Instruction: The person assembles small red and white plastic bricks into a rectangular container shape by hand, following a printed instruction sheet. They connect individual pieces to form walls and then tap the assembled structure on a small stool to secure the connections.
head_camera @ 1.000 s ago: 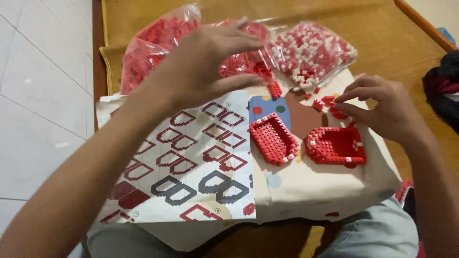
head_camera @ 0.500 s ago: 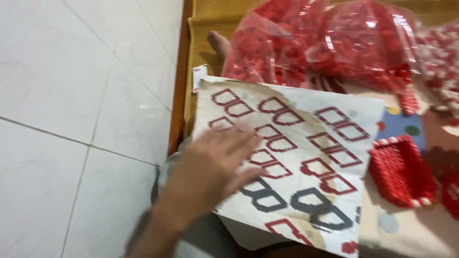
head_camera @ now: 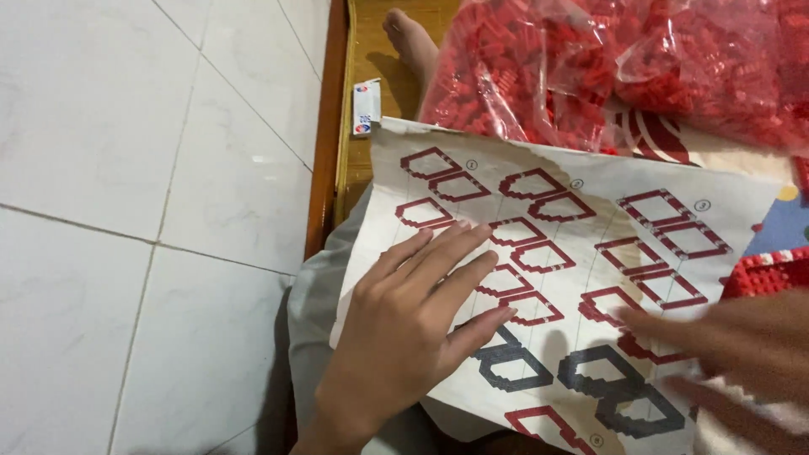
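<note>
Across the person's lap lies a large instruction sheet, printed with rows of red outline shapes and a few dark grey ones along its lower edge. The left hand rests flat on the sheet's near left part, palm down, fingers stretched out and slightly spread, holding nothing. The right hand is over the sheet's lower right corner, blurred; its fingers point left across the grey shapes, and whether it touches the paper or holds anything cannot be told. At the sheet's right edge sits part of a red brick build, just above the right hand. Beyond the sheet's far edge lie clear plastic bags of small red bricks, touching or overlapping the paper. A bare foot shows just left of the bags on a yellow mat, beside a small white packet. A wooden frame runs along the mat, and white floor tiles fill the left side.
</note>
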